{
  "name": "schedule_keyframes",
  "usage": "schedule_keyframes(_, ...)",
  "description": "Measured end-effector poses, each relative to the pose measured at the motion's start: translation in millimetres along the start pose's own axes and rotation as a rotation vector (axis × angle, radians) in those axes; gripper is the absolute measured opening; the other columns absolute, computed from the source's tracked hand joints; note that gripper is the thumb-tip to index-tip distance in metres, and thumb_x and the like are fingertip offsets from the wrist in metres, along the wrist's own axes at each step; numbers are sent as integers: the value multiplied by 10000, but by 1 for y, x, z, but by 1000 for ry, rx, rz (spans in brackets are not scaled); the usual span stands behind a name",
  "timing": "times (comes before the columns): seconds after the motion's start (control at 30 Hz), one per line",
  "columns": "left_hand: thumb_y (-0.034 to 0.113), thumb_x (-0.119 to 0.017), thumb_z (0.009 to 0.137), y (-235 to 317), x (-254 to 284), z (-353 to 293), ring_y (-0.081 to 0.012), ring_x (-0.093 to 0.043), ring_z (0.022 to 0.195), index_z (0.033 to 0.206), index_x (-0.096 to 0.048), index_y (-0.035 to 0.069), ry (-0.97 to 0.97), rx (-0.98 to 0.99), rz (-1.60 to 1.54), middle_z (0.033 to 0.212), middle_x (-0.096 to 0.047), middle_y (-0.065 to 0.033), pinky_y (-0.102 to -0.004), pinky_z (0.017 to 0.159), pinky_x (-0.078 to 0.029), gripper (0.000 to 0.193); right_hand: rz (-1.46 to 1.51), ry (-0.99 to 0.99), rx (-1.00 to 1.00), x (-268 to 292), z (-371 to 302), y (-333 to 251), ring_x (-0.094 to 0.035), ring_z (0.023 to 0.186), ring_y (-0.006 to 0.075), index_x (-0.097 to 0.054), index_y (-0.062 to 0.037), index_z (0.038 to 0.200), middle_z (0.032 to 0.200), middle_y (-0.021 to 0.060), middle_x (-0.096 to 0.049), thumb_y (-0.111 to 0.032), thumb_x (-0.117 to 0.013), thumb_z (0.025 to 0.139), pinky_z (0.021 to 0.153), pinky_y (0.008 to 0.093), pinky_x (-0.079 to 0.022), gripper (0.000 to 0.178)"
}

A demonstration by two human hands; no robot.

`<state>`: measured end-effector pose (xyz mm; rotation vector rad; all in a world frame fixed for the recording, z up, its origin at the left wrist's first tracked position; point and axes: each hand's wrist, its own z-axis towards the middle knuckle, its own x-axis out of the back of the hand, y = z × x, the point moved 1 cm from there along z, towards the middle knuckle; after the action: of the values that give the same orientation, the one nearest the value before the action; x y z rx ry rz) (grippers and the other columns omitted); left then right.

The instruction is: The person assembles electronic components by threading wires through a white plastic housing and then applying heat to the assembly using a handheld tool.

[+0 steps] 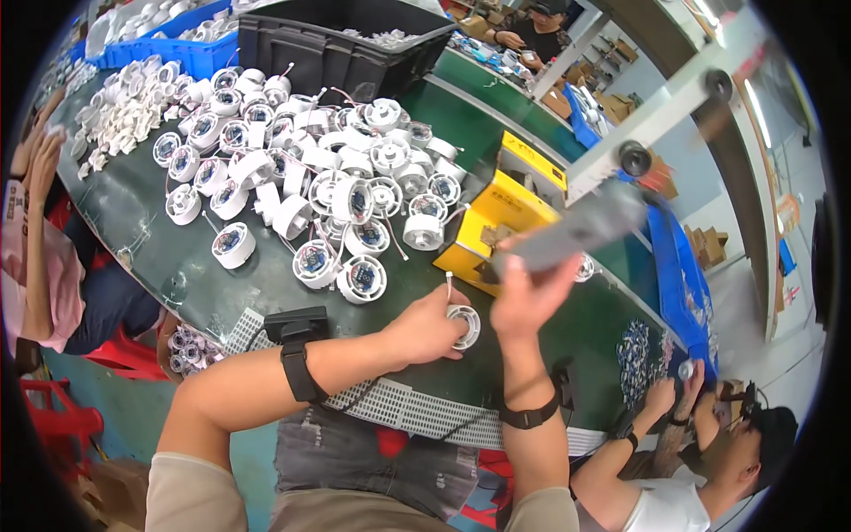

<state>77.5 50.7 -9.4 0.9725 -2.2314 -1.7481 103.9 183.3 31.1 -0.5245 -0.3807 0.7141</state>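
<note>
My left hand is closed on a white round plastic housing, holding it low over the green table. The housing shows an open ring face, and a thin wire with a small white connector stands up beside my fingers. To its right, my raised right hand grips a long grey object, blurred by motion, so its kind is unclear. That object passes in front of a yellow box. Beyond my left hand lies a big heap of similar white housings, several showing circuit boards and wires.
Small white parts lie at the far left, near a black crate and a blue bin. Co-workers sit at left, right and far side. A white perforated strip runs along the near table edge.
</note>
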Motion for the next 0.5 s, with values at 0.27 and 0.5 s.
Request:
schedule_keyframes(0.27, 95, -459, 963, -2, 5, 3, -217, -638, 928, 1351, -391, -66, -32, 67, -41, 1132, -569, -158, -311, 801, -586, 425, 203, 293, -154, -13, 43, -5, -441, 437, 151, -277, -8, 1369, 604, 57, -440, -117, -435, 936, 432, 289, -420, 474)
schedule_keyframes(0.5, 96, -448, 969, -2, 7, 5, -228, -649, 919, 1354, -379, -77, -38, 68, -24, 1131, -574, -168, -306, 804, -583, 427, 182, 296, -171, -17, 44, -1, -438, 431, 152, -337, -6, 1294, 600, 58, -438, -136, -445, 945, 420, 286, -410, 387)
